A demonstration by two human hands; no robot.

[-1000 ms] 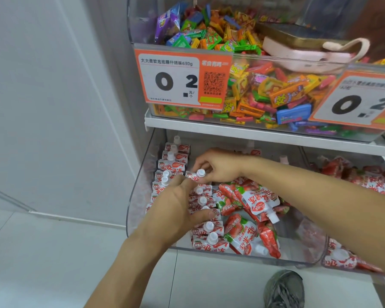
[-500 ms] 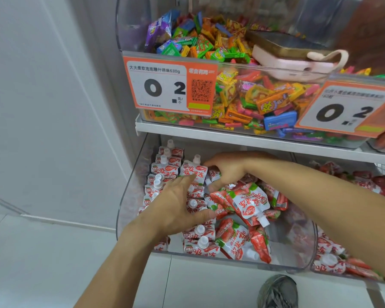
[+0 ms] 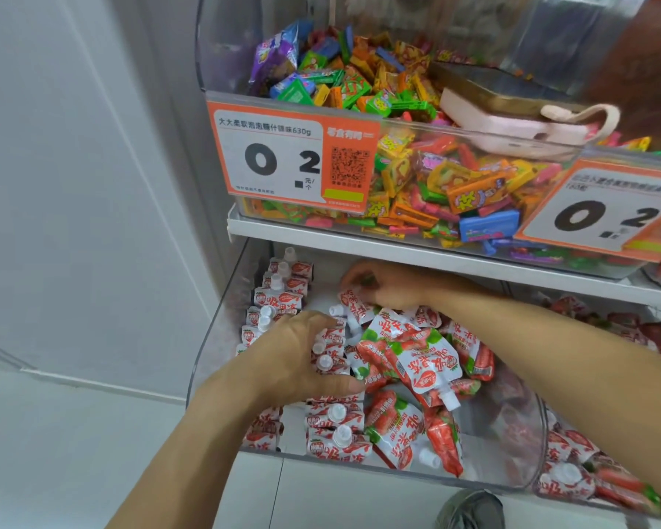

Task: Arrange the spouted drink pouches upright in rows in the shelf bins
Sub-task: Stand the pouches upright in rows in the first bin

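Observation:
A clear shelf bin (image 3: 209,330) holds white-and-red strawberry drink pouches with white spouts. One row of pouches (image 3: 279,295) stands upright along its left wall. My left hand (image 3: 291,357) spans the second upright row (image 3: 327,362), with fingers behind it and thumb in front. At the back of the bin my right hand (image 3: 390,286) pinches the top of one tilted pouch (image 3: 355,309), its cap pointing left. A loose pile of pouches (image 3: 416,360) lies flat to the right.
A shelf board (image 3: 359,246) runs just above my right hand. On it stands a bin of mixed candies (image 3: 416,173) with a price tag (image 3: 283,158) and a pink phone (image 3: 512,127). A neighbouring bin of pouches (image 3: 573,479) is at the right; a shoe (image 3: 470,509) is below.
My right hand has brought a pouch to the back of the second row and tilted it over. My left hand stays on that row. The camera has moved closer.

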